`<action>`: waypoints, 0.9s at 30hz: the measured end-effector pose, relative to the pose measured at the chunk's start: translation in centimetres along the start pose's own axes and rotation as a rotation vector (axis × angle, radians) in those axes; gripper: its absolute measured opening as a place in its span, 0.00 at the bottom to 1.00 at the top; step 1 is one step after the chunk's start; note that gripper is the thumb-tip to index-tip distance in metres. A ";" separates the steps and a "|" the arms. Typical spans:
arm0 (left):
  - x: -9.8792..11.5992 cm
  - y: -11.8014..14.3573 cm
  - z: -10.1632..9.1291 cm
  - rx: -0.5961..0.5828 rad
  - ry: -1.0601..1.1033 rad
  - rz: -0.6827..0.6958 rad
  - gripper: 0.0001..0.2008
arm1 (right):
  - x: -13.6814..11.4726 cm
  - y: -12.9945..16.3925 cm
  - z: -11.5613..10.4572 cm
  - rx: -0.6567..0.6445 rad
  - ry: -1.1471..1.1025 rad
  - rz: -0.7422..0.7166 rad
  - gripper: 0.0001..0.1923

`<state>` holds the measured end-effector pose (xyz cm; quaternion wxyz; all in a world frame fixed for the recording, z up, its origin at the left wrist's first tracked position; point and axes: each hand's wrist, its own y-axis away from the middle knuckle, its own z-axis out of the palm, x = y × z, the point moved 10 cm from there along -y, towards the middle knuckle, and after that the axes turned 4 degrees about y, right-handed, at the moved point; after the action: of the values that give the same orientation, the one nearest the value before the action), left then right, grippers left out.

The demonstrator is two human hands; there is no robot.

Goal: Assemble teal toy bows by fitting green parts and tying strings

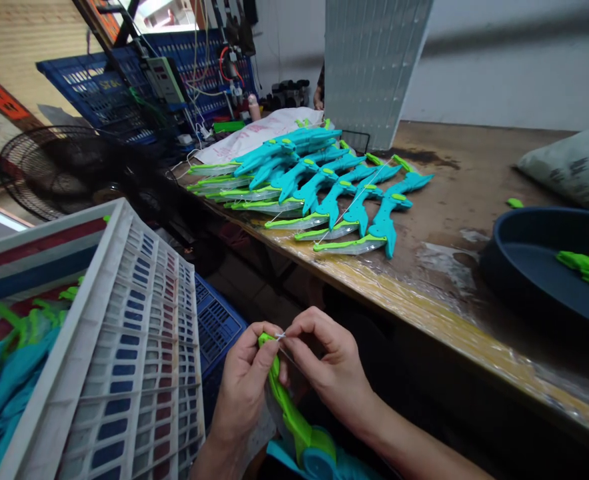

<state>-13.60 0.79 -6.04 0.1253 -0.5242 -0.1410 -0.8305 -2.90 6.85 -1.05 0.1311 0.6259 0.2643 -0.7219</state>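
Green-and-teal plastic, the toy bow [294,420] at lower centre is being steadied by the left hand [244,387] clamped around its limb tip so the right hand [324,363], pinched on the white string [280,337], is working close above the bench [454,293] edge.

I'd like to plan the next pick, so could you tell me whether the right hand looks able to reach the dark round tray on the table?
Probably yes: the tray sits up-right of the right hand with nothing between, though that hand pinches a string.
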 end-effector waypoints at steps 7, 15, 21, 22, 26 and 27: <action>-0.4 -0.1 -0.7 0.088 -0.036 -0.003 0.12 | 0.8 -0.1 0.2 0.020 0.017 0.081 0.06; -1.4 0.4 -2.2 0.216 -0.065 -0.065 0.13 | -0.1 0.0 0.6 -0.075 -0.022 0.055 0.06; -1.0 -0.3 -0.4 0.050 0.035 -0.143 0.16 | -3.6 0.5 1.1 -0.176 0.338 -0.376 0.07; -1.0 -0.4 0.0 0.024 0.048 -0.158 0.17 | -3.6 0.5 1.3 -0.187 0.357 -0.387 0.07; -0.8 -0.6 -0.1 0.056 0.060 -0.143 0.17 | -2.7 -0.2 0.5 -0.124 0.340 -0.244 0.07; -0.7 -0.6 -0.2 0.074 0.054 -0.129 0.17 | -2.1 -0.4 0.1 -0.101 0.311 -0.172 0.05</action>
<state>-13.68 1.27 -6.87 0.0945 -0.4863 -0.2018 -0.8449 -2.82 6.77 1.09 0.0577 0.6978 0.3699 -0.6107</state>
